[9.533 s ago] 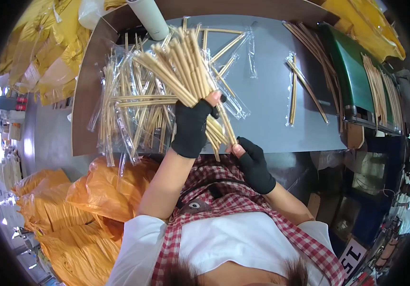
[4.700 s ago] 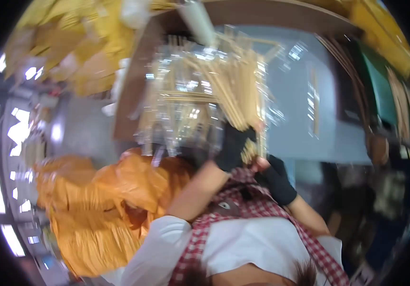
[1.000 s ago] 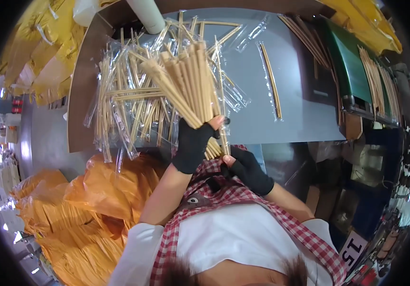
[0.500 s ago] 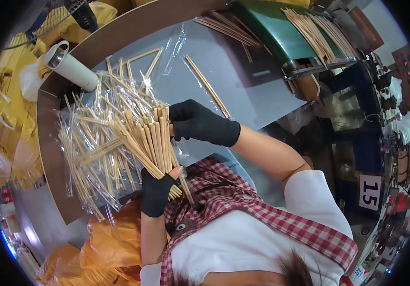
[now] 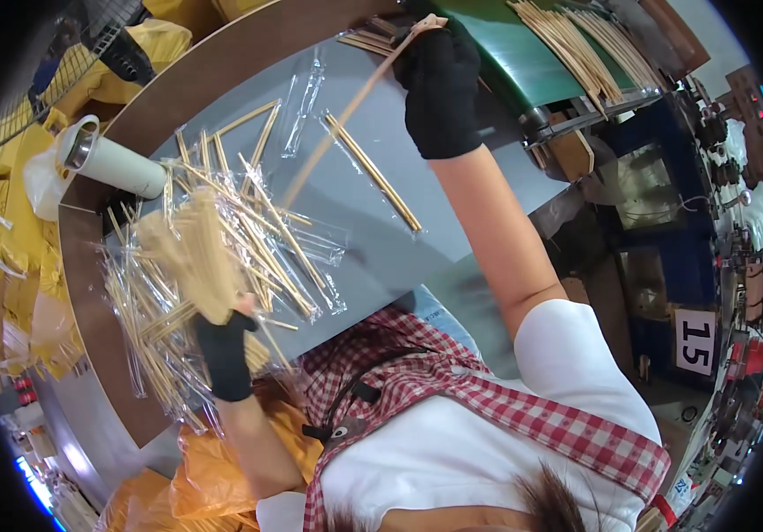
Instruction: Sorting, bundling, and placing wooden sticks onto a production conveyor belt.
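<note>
Pinching a lone wooden stick (image 5: pixel 333 137) by its far end with my right hand (image 5: pixel 439 84), just beside the green belt (image 5: pixel 510 66); it's blurry, but it slants toward me and leftward over the bench (image 5: pixel 364 266). My left hand (image 5: pixel 224 350) is wrapped round a fanned bundle (image 5: pixel 200 257), upper ends pointing away from me, above the plastic-wrapped pile (image 5: pixel 288 232). Bundle's well apart from my right hand, nearer me and leftward fwiw.
</note>
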Demonstrator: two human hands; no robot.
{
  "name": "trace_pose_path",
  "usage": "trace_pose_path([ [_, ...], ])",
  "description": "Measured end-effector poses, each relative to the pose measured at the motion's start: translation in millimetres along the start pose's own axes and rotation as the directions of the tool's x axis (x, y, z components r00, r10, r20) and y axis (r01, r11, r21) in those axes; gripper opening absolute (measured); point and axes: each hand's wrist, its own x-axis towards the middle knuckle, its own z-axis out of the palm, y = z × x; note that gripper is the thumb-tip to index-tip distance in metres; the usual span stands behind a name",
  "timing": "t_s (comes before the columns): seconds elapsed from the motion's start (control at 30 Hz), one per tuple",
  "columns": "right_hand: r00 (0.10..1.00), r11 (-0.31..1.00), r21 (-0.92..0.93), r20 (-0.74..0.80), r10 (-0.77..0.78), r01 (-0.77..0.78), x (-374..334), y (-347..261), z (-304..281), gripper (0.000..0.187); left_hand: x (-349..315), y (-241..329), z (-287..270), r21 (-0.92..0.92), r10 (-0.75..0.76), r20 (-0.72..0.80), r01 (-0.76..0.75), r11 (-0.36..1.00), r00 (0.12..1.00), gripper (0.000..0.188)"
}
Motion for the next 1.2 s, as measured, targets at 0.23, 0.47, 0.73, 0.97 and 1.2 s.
trace_pose_path([
  [0.23,0.845,0.858,-0.245,0.191,0.499,-0.451,-69,33,27,0.013,19,51,16,-0.132,0.076,-0.089,-0.088,0.987,0.993,0.037],
  [0.47,0.823,0.735,-0.595,0.561,0.091,0.325,-34,73,13,0.020,1,39,56,-0.262,-0.099,0.233,0.160,0.952,0.967,0.048],
  [0.73,0.970,-0.345,-0.910,0.244,-0.003,0.228,94,147,-201,0.029,-26,-7,21,-0.512,-0.216,0.284,0.338,0.790,0.934,0.039],
  [0.97,0.925,0.119,-0.963,0.265,0.273,0.240,15,55,-159,0.013,-35,7,37,-0.539,-0.250,0.252,0.350,0.766,0.935,0.035],
  [1.2,0.901,-0.052,-0.923,0.358,0.246,0.382,-25,22,-162,0.016,-45,10,38,-0.557,-0.207,0.245,0.312,0.770,0.947,0.036],
])
